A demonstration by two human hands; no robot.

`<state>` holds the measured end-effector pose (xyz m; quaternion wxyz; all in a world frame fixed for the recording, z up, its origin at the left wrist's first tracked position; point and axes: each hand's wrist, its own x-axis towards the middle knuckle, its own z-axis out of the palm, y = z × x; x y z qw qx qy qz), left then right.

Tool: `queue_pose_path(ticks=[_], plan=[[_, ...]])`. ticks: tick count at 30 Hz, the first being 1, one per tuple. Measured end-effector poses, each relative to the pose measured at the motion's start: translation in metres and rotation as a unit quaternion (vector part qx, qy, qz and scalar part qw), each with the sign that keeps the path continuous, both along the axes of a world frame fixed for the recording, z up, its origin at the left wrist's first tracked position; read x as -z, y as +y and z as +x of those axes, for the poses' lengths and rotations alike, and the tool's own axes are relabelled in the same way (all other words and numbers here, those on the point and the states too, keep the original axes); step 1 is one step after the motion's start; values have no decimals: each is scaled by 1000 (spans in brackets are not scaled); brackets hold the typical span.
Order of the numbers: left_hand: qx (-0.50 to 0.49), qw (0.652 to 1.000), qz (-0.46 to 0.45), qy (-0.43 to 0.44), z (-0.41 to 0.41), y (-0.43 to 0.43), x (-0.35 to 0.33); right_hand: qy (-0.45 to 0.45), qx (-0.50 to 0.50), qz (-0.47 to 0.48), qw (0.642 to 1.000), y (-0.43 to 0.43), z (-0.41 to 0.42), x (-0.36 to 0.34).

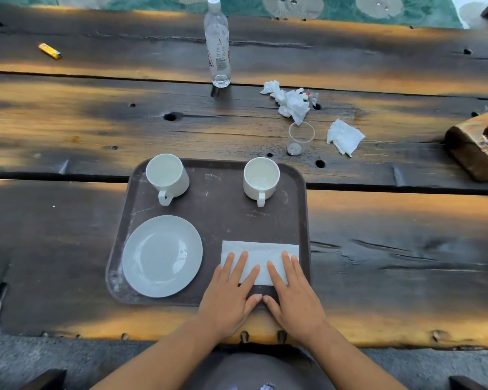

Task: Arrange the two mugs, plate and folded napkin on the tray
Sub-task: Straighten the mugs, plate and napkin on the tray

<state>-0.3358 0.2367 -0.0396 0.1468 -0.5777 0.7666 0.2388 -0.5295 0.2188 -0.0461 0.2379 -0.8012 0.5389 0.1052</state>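
I am looking down at the brown tray (209, 220) sitting on the wooden table (68, 130), and all four pieces are already lying on it. The left mug (167, 175) is standing in the far left corner and the right mug (261, 178) in the far right, well apart, both handles pointing near. The plate (162, 256) is filling the near left, its rim just beside the tray's edge. The folded napkin (261, 256) is lying in the near right corner.

My left hand (231, 294) and right hand (292, 291) are both lying flat and unclenched, gripping nothing, fingers spread on the napkin and thumbs touching at its near edge. I judge I am pressing or squaring it, so the task is looking almost complete.

The risk I am weighing is in the lifting away. The paper is light, so damp fingers could be dragging it askew or opening the fold. Any breeze could be catching it too once the weight comes off. Pushing forward carelessly could be sliding it toward the right mug, or nudging the tray itself along the table.
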Motion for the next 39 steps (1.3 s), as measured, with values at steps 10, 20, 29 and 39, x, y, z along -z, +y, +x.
queue_pose_path(ticks=[10, 20, 29, 39], plan=[[-20, 1000, 4, 10, 2, 5, 0, -24, 10, -1, 1000, 1, -2, 4], [-24, 1000, 1, 8, 7, 8, 2, -32, 8, -3, 999, 0, -1, 2], [-22, 1000, 2, 6, 10, 9, 5, -35, 10, 1, 999, 3, 1, -1], [-37, 999, -4, 15, 8, 9, 6, -25, 8, 1, 1000, -1, 0, -3]])
